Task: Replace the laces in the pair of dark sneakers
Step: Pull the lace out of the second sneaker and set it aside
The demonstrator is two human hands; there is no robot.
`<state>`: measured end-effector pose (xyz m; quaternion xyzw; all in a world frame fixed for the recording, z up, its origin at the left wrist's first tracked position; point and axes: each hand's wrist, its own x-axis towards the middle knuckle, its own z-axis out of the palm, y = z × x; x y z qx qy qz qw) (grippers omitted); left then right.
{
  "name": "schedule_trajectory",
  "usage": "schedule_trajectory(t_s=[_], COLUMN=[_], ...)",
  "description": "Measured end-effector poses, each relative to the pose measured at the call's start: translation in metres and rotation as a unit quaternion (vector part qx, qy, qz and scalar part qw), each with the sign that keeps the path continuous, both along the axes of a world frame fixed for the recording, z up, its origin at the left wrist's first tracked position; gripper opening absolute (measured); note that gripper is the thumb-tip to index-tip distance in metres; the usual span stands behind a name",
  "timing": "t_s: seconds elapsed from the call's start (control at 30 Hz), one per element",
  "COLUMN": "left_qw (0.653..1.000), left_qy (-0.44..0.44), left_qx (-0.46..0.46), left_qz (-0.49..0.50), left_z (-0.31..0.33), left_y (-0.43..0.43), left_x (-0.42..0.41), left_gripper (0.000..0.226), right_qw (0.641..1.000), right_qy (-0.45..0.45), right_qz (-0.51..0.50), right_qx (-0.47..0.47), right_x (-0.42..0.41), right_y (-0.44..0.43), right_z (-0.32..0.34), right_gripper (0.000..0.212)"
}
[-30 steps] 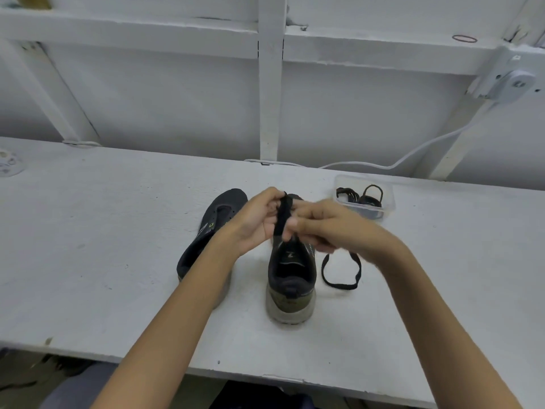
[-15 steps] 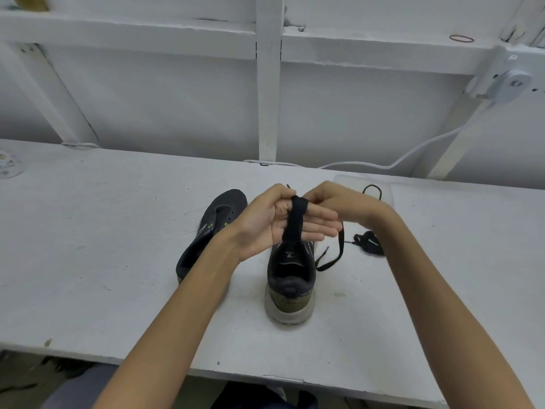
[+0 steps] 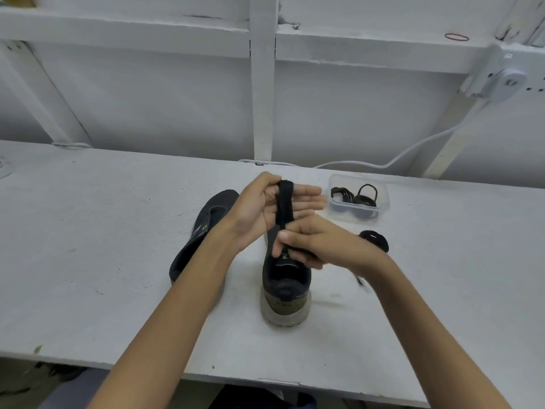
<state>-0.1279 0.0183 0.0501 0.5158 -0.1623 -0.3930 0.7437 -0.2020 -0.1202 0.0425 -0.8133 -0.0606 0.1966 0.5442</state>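
Workbench surface, the white workbench (image 3: 118, 231), carries both dark sneakers. The left sneaker (image 3: 203, 228) lies tipped toward its side with bare eyelets, and the right sneaker (image 3: 286, 293) stands upright just beside it, heel toward the person, also showing no lace.

Above the right sneaker the left hand (image 3: 259, 208) is held palm-up, fingers straight and together, with its thumb pressed onto the black lace (image 3: 284, 202) that is wrapped round those fingers. The right hand (image 3: 321, 243) sits just below it, fingers curled and pinching the running strand.

Half a second ago the right hand was on the far side of the left hand; it has now swung round to the near side, laying another turn on the fingers. The slack loop that lay on the bench a second ago is mostly taken up, leaving a blurred tail beside the right forearm.

This looks like the removed lace being wound into a coil, so old-lace removal seems finished and threading new ones has not begun.

A clear plastic box (image 3: 383, 199) behind the hands holds more coiled laces. A coiled lace bundle (image 3: 374, 240) lies on the bench near it.
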Motion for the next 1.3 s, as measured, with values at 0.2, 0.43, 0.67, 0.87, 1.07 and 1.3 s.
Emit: schedule_trajectory(t_s=[0.2, 0.43, 0.67, 0.87, 1.07, 1.3], left_qw=[0.997, 0.983, 0.996, 0.999, 0.999, 0.997], left_qy=[0.002, -0.009, 0.077, 0.022, 0.021, 0.029], left_qx=[-0.034, 0.094, 0.049, 0.027, -0.034, -0.067], left_qz=[-0.075, -0.157, -0.012, 0.012, 0.003, -0.004], left_z=[0.008, -0.010, -0.025, -0.021, -0.021, -0.022], left_y=[-0.001, -0.002, -0.006, -0.011, -0.018, -0.018], left_x=[-0.012, -0.015, -0.006, -0.002, -0.008, -0.012], left_gripper=[0.062, 0.063, 0.056, 0.059, 0.060, 0.059], right_qw=[0.998, 0.995, 0.964, 0.955, 0.907, 0.851], right_qy=[-0.002, -0.027, -0.153, -0.206, -0.291, -0.294], right_qz=[-0.052, -0.022, -0.074, -0.184, -0.297, -0.436], right_qx=[-0.026, -0.096, -0.202, -0.111, -0.072, 0.008], right_x=[0.018, 0.050, 0.017, -0.012, -0.020, -0.019], right_y=[-0.023, -0.047, -0.034, -0.012, -0.005, 0.013], right_z=[-0.006, 0.033, 0.044, -0.006, -0.024, -0.029], right_gripper=[0.026, 0.025, 0.017, 0.007, 0.013, 0.009])
